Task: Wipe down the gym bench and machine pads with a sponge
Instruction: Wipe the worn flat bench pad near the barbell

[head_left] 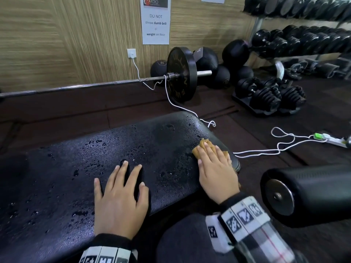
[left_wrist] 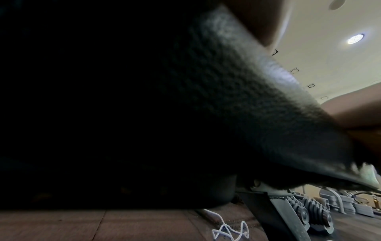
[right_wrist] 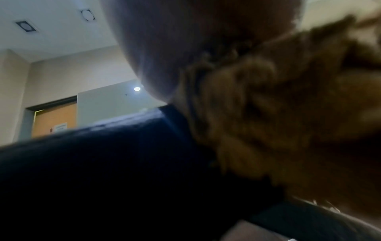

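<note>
A black padded gym bench point(head_left: 133, 145) stretches across the head view, its top beaded with water drops. My right hand point(head_left: 214, 164) presses flat on a brownish-yellow sponge point(head_left: 204, 144) near the bench's right end, fingers straight. My left hand point(head_left: 121, 194) rests flat on the bench top, fingers spread. In the right wrist view the sponge point(right_wrist: 278, 114) shows blurred under my palm, against the bench pad point(right_wrist: 123, 163). The left wrist view is mostly dark, with the bench's textured edge point(left_wrist: 257, 101) showing.
A black roller pad point(head_left: 307, 194) juts out at right. White cable point(head_left: 266, 150) and a power strip point(head_left: 334, 141) lie on the floor. A barbell with plate point(head_left: 181, 74), medicine balls point(head_left: 235, 52), dumbbells point(head_left: 269, 93) and a dumbbell rack point(head_left: 303, 38) stand behind the bench.
</note>
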A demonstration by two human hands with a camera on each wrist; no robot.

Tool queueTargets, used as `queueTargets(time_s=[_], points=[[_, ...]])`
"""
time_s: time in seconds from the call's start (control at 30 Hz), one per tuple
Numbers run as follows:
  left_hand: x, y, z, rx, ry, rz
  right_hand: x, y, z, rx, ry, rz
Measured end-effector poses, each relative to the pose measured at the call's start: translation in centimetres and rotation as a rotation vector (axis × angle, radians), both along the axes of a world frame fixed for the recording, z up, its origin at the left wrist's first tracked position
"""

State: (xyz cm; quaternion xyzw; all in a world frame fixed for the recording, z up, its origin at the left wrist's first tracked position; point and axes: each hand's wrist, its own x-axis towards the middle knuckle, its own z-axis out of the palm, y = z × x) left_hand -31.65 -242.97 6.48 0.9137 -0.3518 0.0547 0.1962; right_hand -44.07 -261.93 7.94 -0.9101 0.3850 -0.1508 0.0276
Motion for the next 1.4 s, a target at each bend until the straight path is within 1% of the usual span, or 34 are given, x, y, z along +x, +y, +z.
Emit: queueTargets(time_s=[0.03,0.13,0.2,0.33,0.43,0.53,0.63,0.7,0.8,0.9,0.97,1.07,1.17,1.23,1.3,1.4], points=[[0.0,0.0,0.0,0.005,0.000,-0.003,0.5,-0.6,0.2,0.003,0.014,0.007],[0.0,0.0,0.0,0.012,-0.001,-0.007,0.8,-3.4,0.4,0.090,0.092,-0.011],[0.0,0.0,0.0,0.006,0.002,-0.004,0.2,-4.5,0.7,0.133,0.091,-0.052],[0.0,0.0,0.0,-0.010,-0.001,-0.005,-1.6,-4.2,0.6,0.144,0.106,-0.067],[0.1,0.1,0.0,-0.009,0.007,-0.006,-2.6,-4.1,1.2,0.265,0.141,-0.031],[0.2,0.0,0.0,-0.005,0.009,-0.008,-2.6,-4.9,2.0,0.285,0.275,0.030],[0.2,0.0,-0.1,-0.014,0.005,-0.008,-1.3,-5.9,3.4,0.372,0.420,-0.025],[0.2,0.1,-0.2,-0.027,0.000,-0.009,-0.1,-6.3,4.6,0.400,0.468,-0.076],[0.2,-0.1,-0.2,-0.040,-0.001,-0.009,2.0,-6.9,6.4,0.386,0.537,-0.117],[0.2,-0.1,-0.3,-0.046,-0.003,-0.006,4.3,-7.1,7.6,0.334,0.568,-0.085],[0.2,-0.1,-0.3,-0.056,-0.011,-0.008,5.7,-6.6,8.3,0.287,0.593,-0.036],[0.2,-0.1,-0.3,-0.067,-0.026,-0.012,7.1,-5.1,8.5,0.243,0.629,0.105],[0.2,0.0,-0.4,-0.071,-0.032,-0.015,6.6,-4.1,7.4,0.234,0.698,0.223],[0.3,0.0,-0.5,-0.074,-0.029,-0.015,5.1,-4.1,6.7,0.253,0.703,0.263],[0.3,0.0,-0.6,-0.079,-0.024,-0.017,3.3,-4.6,6.9,0.274,0.691,0.237],[0.3,0.0,-0.6,-0.073,-0.024,-0.019,1.9,-5.9,7.7,0.316,0.681,0.106]])
